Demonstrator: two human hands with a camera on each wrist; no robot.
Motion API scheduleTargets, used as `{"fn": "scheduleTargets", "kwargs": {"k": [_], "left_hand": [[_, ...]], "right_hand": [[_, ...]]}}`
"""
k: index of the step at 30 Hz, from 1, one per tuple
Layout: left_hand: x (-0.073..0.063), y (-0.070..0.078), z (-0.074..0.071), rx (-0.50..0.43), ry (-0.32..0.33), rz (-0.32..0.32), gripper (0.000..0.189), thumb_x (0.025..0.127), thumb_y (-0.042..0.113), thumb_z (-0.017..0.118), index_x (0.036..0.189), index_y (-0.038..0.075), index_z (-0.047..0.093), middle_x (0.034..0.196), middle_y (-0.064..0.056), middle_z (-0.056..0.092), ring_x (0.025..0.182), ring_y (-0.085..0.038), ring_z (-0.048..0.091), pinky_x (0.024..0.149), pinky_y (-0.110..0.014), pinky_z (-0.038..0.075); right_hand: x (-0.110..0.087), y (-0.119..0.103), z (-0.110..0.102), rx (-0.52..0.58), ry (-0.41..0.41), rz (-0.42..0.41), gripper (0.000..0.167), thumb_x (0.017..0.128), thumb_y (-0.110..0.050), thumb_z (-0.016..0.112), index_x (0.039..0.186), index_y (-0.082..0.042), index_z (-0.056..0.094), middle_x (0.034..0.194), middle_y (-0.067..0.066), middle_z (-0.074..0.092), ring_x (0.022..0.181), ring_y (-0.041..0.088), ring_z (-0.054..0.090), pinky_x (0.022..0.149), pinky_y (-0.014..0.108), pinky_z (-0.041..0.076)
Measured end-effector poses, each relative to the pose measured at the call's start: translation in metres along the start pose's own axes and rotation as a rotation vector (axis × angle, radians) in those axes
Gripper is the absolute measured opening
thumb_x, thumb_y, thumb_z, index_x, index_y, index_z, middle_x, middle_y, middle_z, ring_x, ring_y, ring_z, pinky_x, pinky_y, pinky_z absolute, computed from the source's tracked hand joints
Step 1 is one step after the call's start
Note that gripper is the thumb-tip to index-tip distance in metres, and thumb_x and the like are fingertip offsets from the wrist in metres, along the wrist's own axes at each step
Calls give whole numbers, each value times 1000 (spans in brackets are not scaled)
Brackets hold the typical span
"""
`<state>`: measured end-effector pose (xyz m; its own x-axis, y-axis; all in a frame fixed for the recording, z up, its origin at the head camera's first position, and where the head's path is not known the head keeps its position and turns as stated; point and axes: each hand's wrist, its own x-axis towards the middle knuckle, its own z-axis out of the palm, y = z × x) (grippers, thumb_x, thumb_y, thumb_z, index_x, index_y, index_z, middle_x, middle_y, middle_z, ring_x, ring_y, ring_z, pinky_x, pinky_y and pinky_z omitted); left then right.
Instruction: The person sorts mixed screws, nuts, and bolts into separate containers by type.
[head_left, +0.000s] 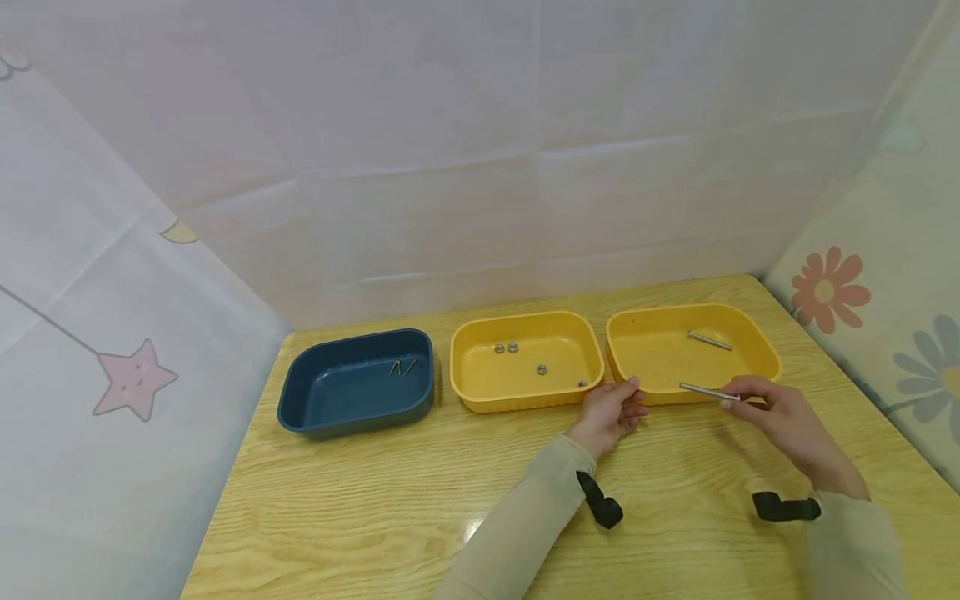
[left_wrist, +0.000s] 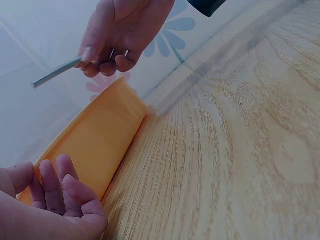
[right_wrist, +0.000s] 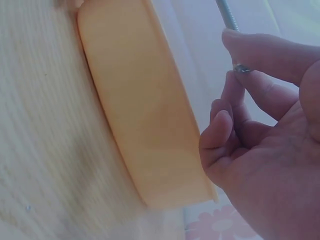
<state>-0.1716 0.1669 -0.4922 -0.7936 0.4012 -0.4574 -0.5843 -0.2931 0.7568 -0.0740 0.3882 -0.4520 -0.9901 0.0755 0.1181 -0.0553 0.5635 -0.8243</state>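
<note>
My right hand (head_left: 787,423) pinches a long silver bolt (head_left: 703,389) near its head, between thumb and fingers. The bolt is held above the front rim of the right yellow tray (head_left: 652,354), its shank pointing left. Another long bolt (head_left: 709,341) lies inside that tray. At the tray's front left corner, my left hand (head_left: 606,415) grips the rim between thumb and index finger, while its other fingers curl loosely beside the wall. In the right wrist view, the bolt's head (right_wrist: 242,68) shows between the fingertips.
Left of my left hand sits a second yellow tray (head_left: 487,379) holding several hex nuts (head_left: 542,369). Farther left is a dark blue tray (head_left: 345,392) with a few small, thin screws (head_left: 410,367). All stand on a wooden table (head_left: 360,508) before a cloth-like backdrop (head_left: 450,208).
</note>
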Motion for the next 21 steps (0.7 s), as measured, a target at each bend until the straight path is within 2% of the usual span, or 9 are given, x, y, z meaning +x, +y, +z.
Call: {"fn": "scheduleTargets", "kwargs": {"k": [6, 15, 21], "left_hand": [[1, -1, 0, -10, 5, -3, 11, 92, 23, 67, 90, 13, 65, 75, 3, 65, 63, -13, 61, 57, -22, 45], [1, -1, -1, -12, -2, 0, 11, 92, 24, 67, 88, 13, 65, 75, 3, 64, 63, -13, 61, 57, -23, 44], [1, -1, 0, -9, -3, -1, 12, 91, 24, 67, 88, 13, 65, 75, 3, 65, 63, -13, 61, 57, -23, 44]], "right_hand": [[6, -4, -1, -7, 33, 1, 26, 94, -20, 64, 109, 2, 65, 100, -20, 59, 88, -1, 53, 73, 10, 46], [16, -15, -1, -40, 69, 58, 35, 95, -31, 62, 113, -2, 63, 101, -20, 57, 93, -1, 50, 73, 9, 46], [24, -19, 3, -33, 101, 40, 35, 95, -32, 63, 116, -3, 62, 100, -21, 57, 91, -2, 52, 71, 10, 47]]}}
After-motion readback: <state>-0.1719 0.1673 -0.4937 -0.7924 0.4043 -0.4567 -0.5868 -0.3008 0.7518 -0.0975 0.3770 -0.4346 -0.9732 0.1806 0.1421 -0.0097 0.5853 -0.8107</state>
